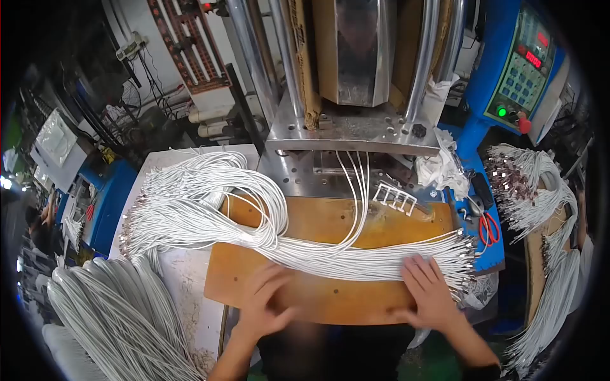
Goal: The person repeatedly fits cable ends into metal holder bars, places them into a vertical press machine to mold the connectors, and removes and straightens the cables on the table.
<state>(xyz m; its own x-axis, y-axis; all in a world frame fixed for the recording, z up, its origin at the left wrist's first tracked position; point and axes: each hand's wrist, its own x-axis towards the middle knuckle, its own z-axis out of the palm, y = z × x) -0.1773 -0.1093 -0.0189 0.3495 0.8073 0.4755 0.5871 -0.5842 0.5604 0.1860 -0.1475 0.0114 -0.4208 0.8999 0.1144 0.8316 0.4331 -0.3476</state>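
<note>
A long bundle of white cables (356, 261) lies across the brown board (311, 301), its connector ends fanned out at the right. My left hand (268, 298) is over the board just below the bundle, fingers apart and a little blurred, holding nothing. On the bundle's right part rest the fingertips of my right hand (429, 292), spread, with the thumb out to the left. Several cables curve from the bundle up under the metal press (356, 136). Looped white cables (190, 197) lie at the left, joined to the bundle.
A white plastic frame (394, 199) lies behind the bundle. Red-handled scissors (488, 228) are at the right, below a blue control panel (524, 66). Grey-white cable coils (114, 311) fill the lower left. More cables (540, 190) hang at the far right.
</note>
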